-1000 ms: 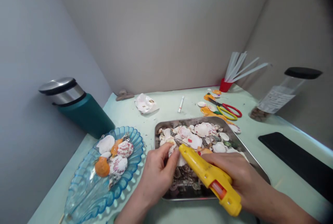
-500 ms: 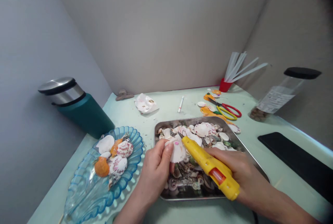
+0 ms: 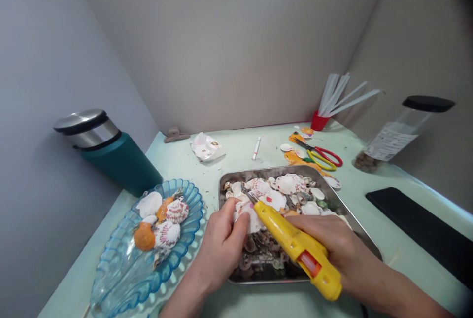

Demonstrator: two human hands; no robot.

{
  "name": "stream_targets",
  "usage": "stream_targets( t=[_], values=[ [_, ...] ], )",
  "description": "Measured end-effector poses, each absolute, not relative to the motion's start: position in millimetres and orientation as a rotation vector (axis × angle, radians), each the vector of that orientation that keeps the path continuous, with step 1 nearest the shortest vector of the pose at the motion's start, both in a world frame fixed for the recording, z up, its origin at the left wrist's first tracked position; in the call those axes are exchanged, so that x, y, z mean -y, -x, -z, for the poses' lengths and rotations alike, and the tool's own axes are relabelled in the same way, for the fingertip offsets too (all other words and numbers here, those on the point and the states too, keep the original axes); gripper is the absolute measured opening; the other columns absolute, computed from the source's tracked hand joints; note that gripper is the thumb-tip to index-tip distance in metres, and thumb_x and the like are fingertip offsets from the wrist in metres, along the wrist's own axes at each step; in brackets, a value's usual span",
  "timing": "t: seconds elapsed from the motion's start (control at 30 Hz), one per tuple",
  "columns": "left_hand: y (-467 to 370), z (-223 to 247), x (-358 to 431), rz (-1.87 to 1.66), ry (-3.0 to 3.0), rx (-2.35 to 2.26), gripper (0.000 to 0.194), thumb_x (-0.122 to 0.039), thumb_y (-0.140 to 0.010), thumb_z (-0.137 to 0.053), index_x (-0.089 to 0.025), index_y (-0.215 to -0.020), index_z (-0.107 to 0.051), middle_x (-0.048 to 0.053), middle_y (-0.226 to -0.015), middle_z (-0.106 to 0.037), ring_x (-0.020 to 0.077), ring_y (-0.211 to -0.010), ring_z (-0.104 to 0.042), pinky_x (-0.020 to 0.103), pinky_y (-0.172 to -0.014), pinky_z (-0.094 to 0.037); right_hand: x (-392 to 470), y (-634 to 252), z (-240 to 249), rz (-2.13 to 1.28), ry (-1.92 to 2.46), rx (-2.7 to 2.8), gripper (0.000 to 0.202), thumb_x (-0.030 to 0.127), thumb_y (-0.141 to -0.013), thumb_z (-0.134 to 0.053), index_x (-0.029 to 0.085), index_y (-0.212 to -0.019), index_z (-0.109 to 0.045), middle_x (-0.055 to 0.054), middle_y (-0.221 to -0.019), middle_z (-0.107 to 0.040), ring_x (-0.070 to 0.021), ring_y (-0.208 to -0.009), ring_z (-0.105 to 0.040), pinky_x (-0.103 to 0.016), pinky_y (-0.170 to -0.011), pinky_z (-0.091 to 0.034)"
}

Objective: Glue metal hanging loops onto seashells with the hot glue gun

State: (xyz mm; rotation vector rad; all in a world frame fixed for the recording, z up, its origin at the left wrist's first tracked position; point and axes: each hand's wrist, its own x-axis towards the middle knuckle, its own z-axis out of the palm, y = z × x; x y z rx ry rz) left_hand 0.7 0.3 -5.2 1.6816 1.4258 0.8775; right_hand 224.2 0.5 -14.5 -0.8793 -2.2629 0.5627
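Pinched between the thumb and fingers of my left hand [image 3: 221, 241] is a pale scallop shell [image 3: 251, 216] with faint pinkish marks. My right hand [image 3: 334, 241] grips a yellow hot glue gun [image 3: 295, 244], its nozzle pointing up and left at the shell's upper edge. Whether the nozzle touches the shell I cannot tell. Both hands are over a metal tray [image 3: 275, 282] heaped with small shells, several larger white and speckled ones lying toward its back.
Left stands a blue scalloped dish [image 3: 114, 268] with shells, by a teal bottle [image 3: 125, 160]. Behind the tray lie a crumpled wrapper [image 3: 207, 147], a white marker [image 3: 256, 148] and scissors [image 3: 325, 157]. Rightward are a red cup [image 3: 319, 121] of glue sticks, a jar [image 3: 391, 140] and a black phone-like slab [image 3: 417, 229].
The glue gun's tip has shifted slightly left and down. My left hand has turned the shell a little, and its thumb now lies further across it.
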Motion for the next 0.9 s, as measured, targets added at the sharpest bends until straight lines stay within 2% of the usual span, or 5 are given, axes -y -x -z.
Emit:
stream_targets(
  t=[0.23,0.33,0.57,0.77,0.9],
  values=[
    [0.2,2.6,-0.3,-0.901,-1.564,-1.329,0.026,-0.034,-0.092,-0.045,-0.022,-0.07,-0.041,-0.007,-0.054,-0.046,0.0101,-0.051,-0.041,0.021,-0.05,-0.031,-2.9,-224.7,17.3,-0.52,0.843,2.255,0.019,0.03,-0.087,-0.058,0.021,-0.104,-0.06,-0.007,-0.09,-0.073,-0.0193,-0.072,-0.069,-0.024,-0.062,-0.051],
    [1.8,2.7,-2.1,-0.907,-1.503,-1.277,0.031,-0.038,-0.091,-0.046,-0.021,-0.066,-0.042,-0.007,-0.049,-0.046,0.0096,-0.048,-0.04,0.021,-0.049,-0.031,-4.3,-225.1,18.9,-0.529,0.885,2.238,0.014,0.028,-0.088,-0.057,0.02,-0.098,-0.06,-0.007,-0.088,-0.072,-0.0201,-0.074,-0.067,-0.025,-0.062,-0.049],
    [1.6,-0.1,-3.8,-0.956,-1.346,-1.227,0.034,-0.042,-0.09,-0.05,-0.019,-0.065,-0.045,-0.008,-0.044,-0.045,0.0064,-0.043,-0.034,0.019,-0.043,-0.023,-4.5,-222.9,15.6,-0.56,0.866,2.247,0.008,0.025,-0.088,-0.057,0.019,-0.094,-0.058,0.0,-0.07,-0.062,-0.0139,-0.058,-0.056,-0.024,-0.056,-0.043],
    [0.4,-0.3,-4.0,-0.962,-1.26,-1.206,0.033,-0.045,-0.088,-0.052,-0.018,-0.07,-0.047,-0.009,-0.045,-0.04,0.0051,-0.041,-0.03,0.018,-0.041,-0.019,-4.6,-222.4,19.2,-0.417,0.752,2.245,0.029,0.031,-0.086,-0.061,0.02,-0.112,-0.056,-0.005,-0.083,-0.071,-0.0177,-0.065,-0.064,-0.027,-0.06,-0.048],
    [0.4,0.3,-4.0,-0.977,-1.233,-1.214,0.031,-0.044,-0.086,-0.054,-0.018,-0.071,-0.048,-0.009,-0.047,-0.04,0.0055,-0.043,-0.029,0.018,-0.041,-0.019,-4.9,-224.0,21.1,-0.462,0.772,2.218,0.029,0.028,-0.086,-0.061,0.021,-0.113,-0.056,-0.007,-0.091,-0.072,-0.0199,-0.072,-0.067,-0.028,-0.065,-0.051]
  ],
)
